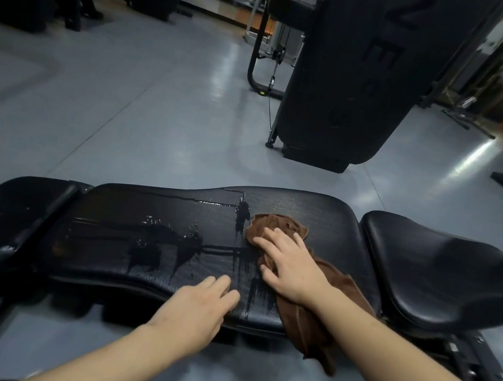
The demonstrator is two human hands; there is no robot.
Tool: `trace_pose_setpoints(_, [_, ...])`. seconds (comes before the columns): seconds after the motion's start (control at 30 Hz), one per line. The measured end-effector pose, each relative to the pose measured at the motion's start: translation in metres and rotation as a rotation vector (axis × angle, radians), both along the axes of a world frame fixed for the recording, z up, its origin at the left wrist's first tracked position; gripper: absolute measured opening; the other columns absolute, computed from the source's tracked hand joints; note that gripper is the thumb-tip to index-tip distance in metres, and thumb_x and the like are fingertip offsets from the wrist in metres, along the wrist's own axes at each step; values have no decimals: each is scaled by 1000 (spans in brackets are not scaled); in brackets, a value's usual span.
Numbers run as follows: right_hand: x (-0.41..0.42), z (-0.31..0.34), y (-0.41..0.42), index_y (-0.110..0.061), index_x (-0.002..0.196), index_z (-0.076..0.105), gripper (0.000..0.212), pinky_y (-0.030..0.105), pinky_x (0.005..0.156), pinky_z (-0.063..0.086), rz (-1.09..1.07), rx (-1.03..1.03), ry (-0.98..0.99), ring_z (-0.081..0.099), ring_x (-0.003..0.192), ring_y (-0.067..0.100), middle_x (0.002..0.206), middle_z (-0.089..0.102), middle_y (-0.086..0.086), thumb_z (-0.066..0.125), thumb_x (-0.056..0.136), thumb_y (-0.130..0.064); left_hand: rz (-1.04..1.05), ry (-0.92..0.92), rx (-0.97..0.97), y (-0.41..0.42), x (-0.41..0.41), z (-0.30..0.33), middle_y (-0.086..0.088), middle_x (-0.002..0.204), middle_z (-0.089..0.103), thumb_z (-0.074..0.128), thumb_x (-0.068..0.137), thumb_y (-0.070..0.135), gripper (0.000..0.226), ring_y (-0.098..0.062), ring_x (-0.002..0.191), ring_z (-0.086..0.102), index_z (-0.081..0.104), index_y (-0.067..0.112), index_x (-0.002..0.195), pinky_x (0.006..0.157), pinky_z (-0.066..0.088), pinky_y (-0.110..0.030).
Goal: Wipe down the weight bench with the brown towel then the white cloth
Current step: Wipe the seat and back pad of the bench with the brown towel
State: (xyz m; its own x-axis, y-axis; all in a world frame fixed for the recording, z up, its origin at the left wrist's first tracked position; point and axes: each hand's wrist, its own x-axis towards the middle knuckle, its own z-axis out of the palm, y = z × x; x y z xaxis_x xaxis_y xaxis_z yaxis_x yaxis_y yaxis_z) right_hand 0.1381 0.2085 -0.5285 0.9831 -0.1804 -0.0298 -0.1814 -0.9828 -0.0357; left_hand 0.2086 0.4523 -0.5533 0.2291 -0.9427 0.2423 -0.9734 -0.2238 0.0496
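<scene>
Padding of the black weight bench (134, 207) is stretching across the frame, its surface carrying dark wet streaks and puddles (158, 242) from the left part toward the middle. The left hand (198, 307) is resting at the near edge of the middle pad, fingers straight and loosely together, touching the surface and holding nothing. Just to its right, more wet runs are trailing down toward the near edge. The right hand (288, 264) is lying flat on the brown towel (318, 309), fingers spread and pressing it against the surface beside the wet patch. The towel is sitting bunched under and beyond the fingers on the right part of the middle pad, while its other end is hanging over the near edge, below the forearm. Further right, the separate seat pad (430, 269) is lying apart from the towel. Behind the bench, a tall black gym machine (346, 75) is standing on the grey floor (126, 111).
</scene>
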Motion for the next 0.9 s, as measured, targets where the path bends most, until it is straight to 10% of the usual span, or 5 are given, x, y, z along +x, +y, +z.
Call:
trace_pose_setpoints(0.57, [-22, -5, 22, -39, 151, 36, 61, 50, 122, 16, 218, -57, 39, 22, 152, 16, 163, 29, -9, 39, 92, -52, 31, 60, 3, 4, 6, -2, 7, 92, 48, 78, 61, 18, 43, -14, 74, 51, 51, 28, 94, 40, 26, -26])
trace_pose_setpoints(0.9, [43, -3, -32, -37, 149, 40, 64, 53, 121, 18, -57, -20, -60, 24, 151, 17, 160, 33, -9, 30, 89, -57, 30, 111, -30, 3, 7, -7, 10, 88, 47, 79, 55, 12, 47, -11, 69, 47, 51, 31, 88, 37, 21, -24])
